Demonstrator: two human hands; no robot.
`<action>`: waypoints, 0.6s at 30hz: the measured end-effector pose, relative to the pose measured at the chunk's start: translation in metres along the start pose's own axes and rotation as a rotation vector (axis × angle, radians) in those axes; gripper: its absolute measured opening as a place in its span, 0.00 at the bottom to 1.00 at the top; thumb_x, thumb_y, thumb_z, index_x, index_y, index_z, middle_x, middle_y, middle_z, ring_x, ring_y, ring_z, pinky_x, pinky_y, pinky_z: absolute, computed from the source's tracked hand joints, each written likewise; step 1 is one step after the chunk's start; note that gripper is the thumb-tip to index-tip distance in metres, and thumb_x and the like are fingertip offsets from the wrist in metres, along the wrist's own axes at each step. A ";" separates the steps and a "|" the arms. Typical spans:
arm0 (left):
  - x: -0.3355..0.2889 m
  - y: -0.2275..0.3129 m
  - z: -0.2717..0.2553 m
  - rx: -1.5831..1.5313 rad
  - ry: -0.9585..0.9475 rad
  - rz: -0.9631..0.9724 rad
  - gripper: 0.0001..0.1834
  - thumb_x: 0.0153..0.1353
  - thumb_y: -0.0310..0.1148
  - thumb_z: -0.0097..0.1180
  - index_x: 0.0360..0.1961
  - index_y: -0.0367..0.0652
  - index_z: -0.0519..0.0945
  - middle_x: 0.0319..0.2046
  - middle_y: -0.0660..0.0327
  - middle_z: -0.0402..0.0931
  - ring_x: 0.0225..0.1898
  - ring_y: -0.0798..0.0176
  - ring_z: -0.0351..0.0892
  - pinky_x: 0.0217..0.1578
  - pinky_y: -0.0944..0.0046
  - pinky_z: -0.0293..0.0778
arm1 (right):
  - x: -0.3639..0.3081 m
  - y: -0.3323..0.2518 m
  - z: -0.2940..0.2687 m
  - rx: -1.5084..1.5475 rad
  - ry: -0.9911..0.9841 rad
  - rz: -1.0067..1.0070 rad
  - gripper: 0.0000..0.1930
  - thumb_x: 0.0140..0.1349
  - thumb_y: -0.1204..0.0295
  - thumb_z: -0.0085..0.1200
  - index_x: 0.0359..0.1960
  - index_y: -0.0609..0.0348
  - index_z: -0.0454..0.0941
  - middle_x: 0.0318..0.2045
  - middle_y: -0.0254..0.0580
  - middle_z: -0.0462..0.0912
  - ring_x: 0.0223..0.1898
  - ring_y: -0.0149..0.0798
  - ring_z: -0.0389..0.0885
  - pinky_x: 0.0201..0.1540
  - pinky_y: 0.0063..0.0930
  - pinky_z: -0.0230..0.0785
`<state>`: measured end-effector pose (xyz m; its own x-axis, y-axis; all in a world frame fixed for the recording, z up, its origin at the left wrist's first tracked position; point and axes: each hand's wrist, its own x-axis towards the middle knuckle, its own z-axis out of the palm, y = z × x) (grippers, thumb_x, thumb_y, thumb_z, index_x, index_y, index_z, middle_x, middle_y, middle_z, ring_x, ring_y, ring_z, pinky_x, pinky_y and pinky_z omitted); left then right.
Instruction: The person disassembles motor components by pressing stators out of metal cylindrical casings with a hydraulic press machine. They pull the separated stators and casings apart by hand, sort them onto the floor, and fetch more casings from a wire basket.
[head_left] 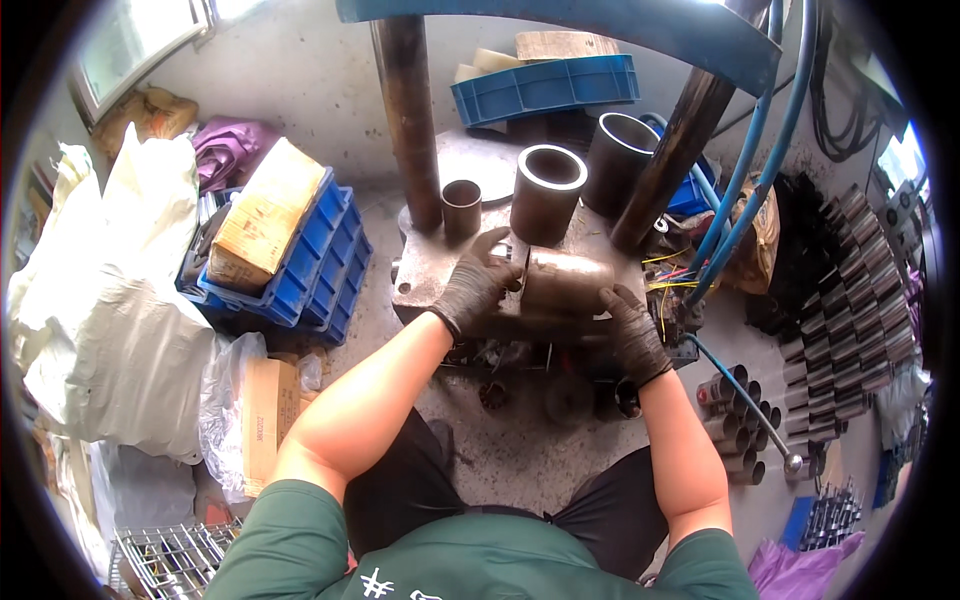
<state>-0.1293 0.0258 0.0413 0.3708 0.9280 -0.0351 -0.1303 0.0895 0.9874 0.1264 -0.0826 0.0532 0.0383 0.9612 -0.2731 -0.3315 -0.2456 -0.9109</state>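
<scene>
A steel sleeve (570, 282) lies on its side at the front of the press bed, between my two gloved hands. My left hand (474, 280) is at its left end, the fingers partly curled against that end and the forefinger raised. At the right end, my right hand (638, 332) grips it with the fingertips. Behind the sleeve stand a small dark tube (461, 212), a thick-walled cylinder (546, 205) with a bright rim, and another wide cylinder (618, 165) close to the right column.
Steel columns (408, 120) and a blue crossbeam (560, 30) frame the press bed (440, 262). Blue hoses (735, 210) and loose wires run down its right side. Stacked blue crates (335, 265) stand left. Short tubes (735, 425) and a large tube stack (850, 320) lie right.
</scene>
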 end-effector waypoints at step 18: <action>-0.045 0.048 -0.016 -0.318 0.062 0.212 0.54 0.66 0.75 0.47 0.73 0.34 0.67 0.61 0.50 0.77 0.60 0.57 0.80 0.62 0.57 0.78 | 0.008 -0.013 -0.015 -0.562 0.299 -0.694 0.09 0.64 0.73 0.69 0.41 0.62 0.83 0.33 0.39 0.86 0.37 0.35 0.81 0.45 0.36 0.75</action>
<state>-0.1670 -0.0062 0.0878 0.2501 0.9572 0.1459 -0.4800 -0.0083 0.8772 0.1453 -0.0735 0.0577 0.3226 0.8624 0.3902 0.3570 0.2709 -0.8939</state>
